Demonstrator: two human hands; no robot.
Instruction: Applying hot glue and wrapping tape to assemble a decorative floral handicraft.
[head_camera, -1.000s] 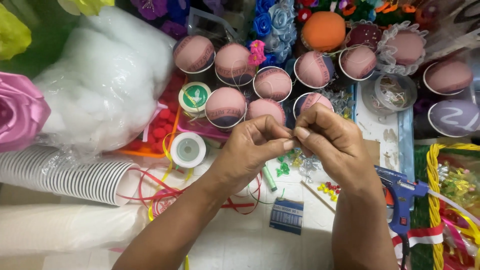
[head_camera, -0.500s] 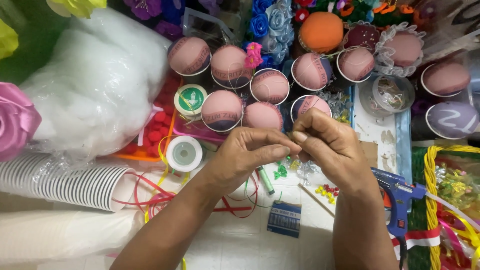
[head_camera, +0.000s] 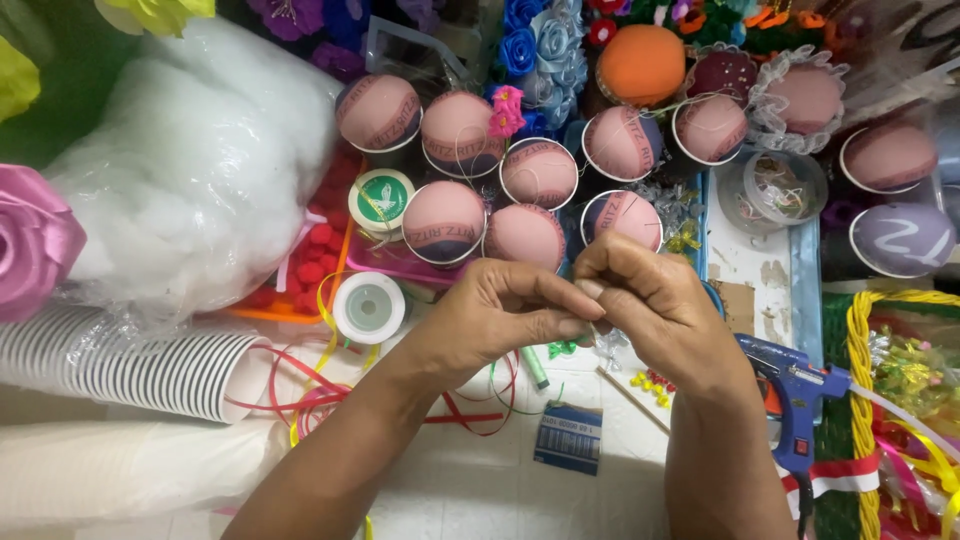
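Note:
My left hand (head_camera: 500, 318) and my right hand (head_camera: 650, 300) meet fingertip to fingertip over the middle of the table. Between the pinched fingers sits a tiny, thin piece (head_camera: 592, 333), too small to name. A fine thread seems to run from it, though I cannot be certain. Just behind the hands stand several round cups with pink padded tops (head_camera: 527, 236). Under the hands lie a green stick (head_camera: 534, 367) and a small blue card (head_camera: 568, 438).
A bag of white stuffing (head_camera: 190, 170) fills the left, with a stack of white paper cups (head_camera: 120, 365) below it. A spool of thread (head_camera: 369, 307), loose red ribbon (head_camera: 300, 400), a blue glue gun (head_camera: 790, 400) and a yellow wicker basket (head_camera: 865, 400) lie around.
The hands have stayed pinched together and shifted slightly; my right fingers have curled a little tighter over the small piece.

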